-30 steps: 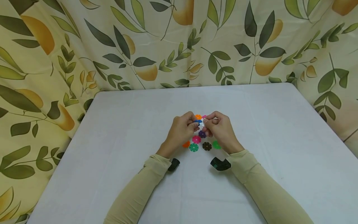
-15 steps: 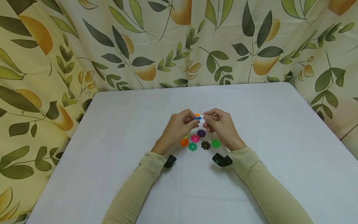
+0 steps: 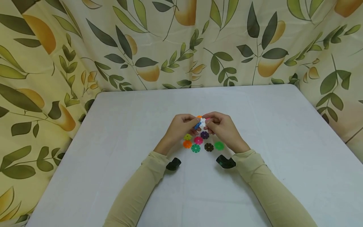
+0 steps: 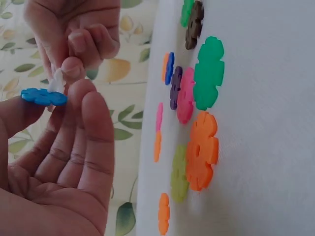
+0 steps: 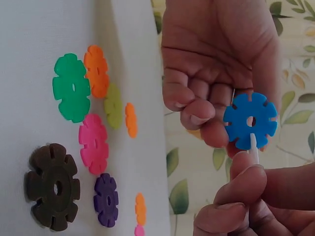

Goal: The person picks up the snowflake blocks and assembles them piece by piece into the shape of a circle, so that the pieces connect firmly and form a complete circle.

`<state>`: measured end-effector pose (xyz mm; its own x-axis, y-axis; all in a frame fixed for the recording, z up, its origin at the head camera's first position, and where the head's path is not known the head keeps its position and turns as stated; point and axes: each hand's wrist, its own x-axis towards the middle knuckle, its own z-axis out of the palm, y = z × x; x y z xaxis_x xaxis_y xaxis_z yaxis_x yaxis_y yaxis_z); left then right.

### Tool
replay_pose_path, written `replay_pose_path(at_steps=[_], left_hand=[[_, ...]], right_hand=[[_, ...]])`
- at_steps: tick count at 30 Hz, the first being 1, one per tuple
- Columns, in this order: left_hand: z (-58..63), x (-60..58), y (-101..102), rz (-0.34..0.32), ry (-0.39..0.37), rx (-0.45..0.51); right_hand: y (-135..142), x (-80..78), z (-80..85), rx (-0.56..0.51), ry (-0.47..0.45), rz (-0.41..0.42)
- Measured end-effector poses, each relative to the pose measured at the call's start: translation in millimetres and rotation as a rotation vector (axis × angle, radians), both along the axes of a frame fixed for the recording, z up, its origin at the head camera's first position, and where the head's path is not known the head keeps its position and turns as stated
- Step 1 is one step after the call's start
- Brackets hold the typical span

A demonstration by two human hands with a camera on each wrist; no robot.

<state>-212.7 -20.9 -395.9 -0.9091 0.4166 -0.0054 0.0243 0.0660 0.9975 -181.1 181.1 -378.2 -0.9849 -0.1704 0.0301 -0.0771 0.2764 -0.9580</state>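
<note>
In the head view both hands meet above the table. My left hand [image 3: 179, 129] pinches a blue notched disc [image 5: 263, 120] between thumb and fingers. A white notched disc [image 3: 203, 122] is pinched by my right hand [image 3: 226, 127], whose thumb and forefinger cover much of it. Seen from the right wrist, the white disc stands edge-on, its rim in a slot of the blue one, and the two cross at an angle. The remaining fingers of both hands are bent around behind the discs.
Below the hands, several notched discs lie on the white table [image 3: 113, 157]: teal green [image 3: 195, 148], orange [image 3: 187, 144], pink [image 3: 198, 140], purple [image 3: 204, 135], brown [image 3: 209, 147], bright green [image 3: 219, 146] and yellow-green [image 3: 187, 137]. A leaf-patterned curtain [image 3: 170, 41] hangs behind.
The blue disc has turned from lying nearly flat to a steep tilt in my left hand. More of the white disc's face shows. The yellow-green disc has come into sight beneath my left hand.
</note>
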Motion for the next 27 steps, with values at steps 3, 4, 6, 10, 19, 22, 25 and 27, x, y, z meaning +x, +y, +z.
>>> replay_pose_path(at_steps=[3, 4, 6, 10, 19, 22, 25, 27], left_hand=[[0.5, 0.0, 0, 0.005, -0.051, -0.001], [0.8, 0.0, 0, 0.005, -0.063, -0.003], [1.3, -0.3, 0, 0.006, -0.078, -0.009], [0.8, -2.6, -2, 0.003, -0.098, -0.013], [3.5, -6.9, -9, 0.002, -0.126, -0.026], [4.1, -8.2, -10, -0.002, -0.139, -0.031], [4.6, -9.0, -10, -0.003, -0.145, -0.033], [4.7, -9.4, -11, -0.005, -0.145, -0.033]], right_hand=[[-2, 0.0, -1.1, 0.013, 0.009, 0.011], [-2, -0.2, -1.3, 0.019, 0.01, 0.016], [-2, -0.1, -1.4, 0.032, 0.012, 0.022], [0, -0.7, -1.2, 0.059, 0.014, 0.024], [6, -6.1, -10.9, 0.195, -0.024, 0.026], [8, -8.3, -16.9, 0.323, -0.013, 0.043], [10, -10.6, -22.5, 0.444, 0.009, 0.082], [11, -11.7, -25.8, 0.494, 0.018, 0.118]])
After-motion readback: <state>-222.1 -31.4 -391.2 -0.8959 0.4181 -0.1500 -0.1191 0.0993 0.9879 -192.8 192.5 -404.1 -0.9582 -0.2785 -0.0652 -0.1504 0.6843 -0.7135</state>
